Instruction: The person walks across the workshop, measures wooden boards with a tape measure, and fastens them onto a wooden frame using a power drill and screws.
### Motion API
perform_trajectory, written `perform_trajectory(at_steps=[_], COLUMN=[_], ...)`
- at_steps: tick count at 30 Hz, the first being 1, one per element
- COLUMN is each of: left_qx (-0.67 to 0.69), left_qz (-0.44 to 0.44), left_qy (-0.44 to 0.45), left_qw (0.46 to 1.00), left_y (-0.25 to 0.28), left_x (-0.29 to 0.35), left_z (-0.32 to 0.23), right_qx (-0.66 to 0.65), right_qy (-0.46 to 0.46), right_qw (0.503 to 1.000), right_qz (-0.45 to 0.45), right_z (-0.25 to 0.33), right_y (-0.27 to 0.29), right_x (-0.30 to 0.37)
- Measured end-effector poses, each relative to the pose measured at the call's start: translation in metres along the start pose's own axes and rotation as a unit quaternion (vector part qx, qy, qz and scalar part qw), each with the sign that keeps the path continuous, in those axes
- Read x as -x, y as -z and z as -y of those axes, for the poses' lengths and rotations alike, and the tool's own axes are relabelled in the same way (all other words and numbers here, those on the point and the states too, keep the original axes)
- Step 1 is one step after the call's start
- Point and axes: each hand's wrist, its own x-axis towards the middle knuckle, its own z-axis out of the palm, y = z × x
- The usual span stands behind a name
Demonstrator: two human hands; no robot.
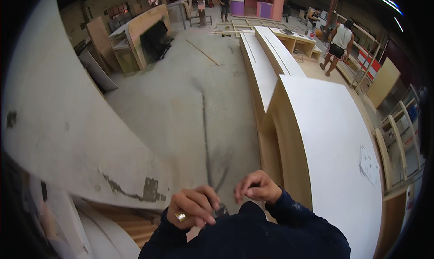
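the left hand (pixel 192 207) hung close in front of the dark top (pixel 253 236), its fingers bent and bunched narrow, pointing right and back toward the body. a shiny gold-coloured piece (pixel 181 216), perhaps a ring, showed on one of them. a small dark item (pixel 221 211) was just beside those fingertips, on their right, and so nearer the left hand; its long axis was too hidden to make out, and whether it was held or merely behind could not be told. the right hand (pixel 258 186) was apart from the left, a little farther forward, its fingers loosely curled toward it; nothing showed in them, though the palm was out of sight. right of that hand was the white tabletop (pixel 334 123), its long axis running forward from the body, with a sheet of paper (pixel 370 165) near its far right edge. a pale curved panel (pixel 90 123) rose on the left.
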Motion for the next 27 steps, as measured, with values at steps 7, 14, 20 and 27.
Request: perform_trajectory(at_steps=[7, 14, 20, 27], left_qx=[0.086, 0.070, 0.112, 0.121], left_qz=[0.151, -0.005, -0.053, 0.049], left_qy=[-0.180, -0.188, -0.150, -0.133], left_qw=[0.968, 0.980, 0.981, 0.983], left_y=[0.095, 0.222, 0.343, 0.547], left_x=[-0.167, -0.295, -0.389, -0.463], left_z=[0.051, 0.116, 0.158, 0.225], right_qx=[-0.048, 0.083, 0.101, 0.083], right_qy=[0.172, 0.282, 0.430, 0.392], right_qw=[0.976, 0.917, 0.851, 0.841], right_qz=[0.125, 0.269, 0.283, 0.364], right_z=[0.095, 0.185, 0.212, 0.206], right_y=[0.085, 0.199, 0.286, 0.415], right_x=[-0.103, -0.293, -0.450, -0.636])
